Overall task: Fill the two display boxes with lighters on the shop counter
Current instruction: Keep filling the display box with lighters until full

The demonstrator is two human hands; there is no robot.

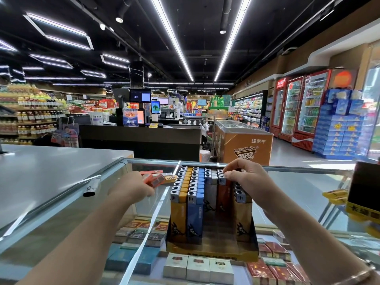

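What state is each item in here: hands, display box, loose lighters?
Left hand: grips a bunch of orange lighters.
Right hand: fingers pinch the top of a lighter in the box.
Display box: upright on the glass counter, partly filled, front gaps in the middle rows.
Black-and-white lighter: lying flat on the counter.

black ceiling [205, 27] | strip lights [172, 38] | drink fridges [298, 108] right | grey floor [292, 153]

A display box [211, 246] full of lighters [194, 194] stands on the glass table [298, 182]. A few loose lighters [158, 177] lie to its left, and a marker [92, 187] further left.
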